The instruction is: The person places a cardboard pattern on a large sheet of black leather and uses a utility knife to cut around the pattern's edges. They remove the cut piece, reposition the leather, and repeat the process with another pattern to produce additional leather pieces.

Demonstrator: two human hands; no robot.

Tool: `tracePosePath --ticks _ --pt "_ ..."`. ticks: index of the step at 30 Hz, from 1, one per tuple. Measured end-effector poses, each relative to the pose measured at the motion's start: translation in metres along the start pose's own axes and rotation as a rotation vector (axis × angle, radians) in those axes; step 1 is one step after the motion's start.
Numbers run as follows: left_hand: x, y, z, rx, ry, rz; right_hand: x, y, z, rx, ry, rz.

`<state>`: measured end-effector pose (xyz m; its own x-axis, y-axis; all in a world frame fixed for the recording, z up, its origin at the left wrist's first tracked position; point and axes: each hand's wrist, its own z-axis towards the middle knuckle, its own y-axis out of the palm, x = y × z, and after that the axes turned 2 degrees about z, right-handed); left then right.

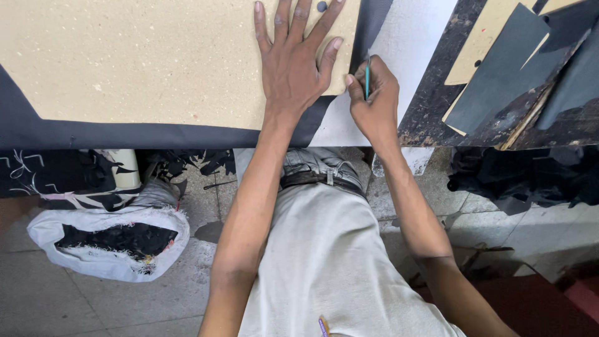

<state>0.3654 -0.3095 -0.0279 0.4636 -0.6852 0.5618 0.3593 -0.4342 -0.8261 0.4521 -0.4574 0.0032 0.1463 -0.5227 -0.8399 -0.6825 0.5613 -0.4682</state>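
My left hand [293,59] lies flat, fingers spread, on the right end of a large tan board pattern [143,56]. The pattern rests on dark navy fabric [93,134] spread over the table. My right hand [373,100] is closed around a thin teal pencil-like marker [367,78], held upright with its tip at the pattern's right edge, beside the left hand's thumb. A small dark round weight or button [322,6] sits on the pattern near my fingertips.
Grey and tan cut pieces [505,68] are stacked on a worn dark board at the right. A white table surface [405,43] shows beside the pattern. On the floor, a white sack [106,240] holds black scraps, with dark fabric heaped at right [518,178].
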Motion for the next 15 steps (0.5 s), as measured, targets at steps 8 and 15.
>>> tracePosePath --ticks 8,15 --pt "-0.004 0.008 -0.001 0.081 0.039 -0.003 0.016 0.000 0.008 0.048 0.111 0.329" --pt "-0.007 0.015 -0.004 0.099 -0.011 -0.086 0.053 -0.008 0.005 0.080 0.115 0.252"
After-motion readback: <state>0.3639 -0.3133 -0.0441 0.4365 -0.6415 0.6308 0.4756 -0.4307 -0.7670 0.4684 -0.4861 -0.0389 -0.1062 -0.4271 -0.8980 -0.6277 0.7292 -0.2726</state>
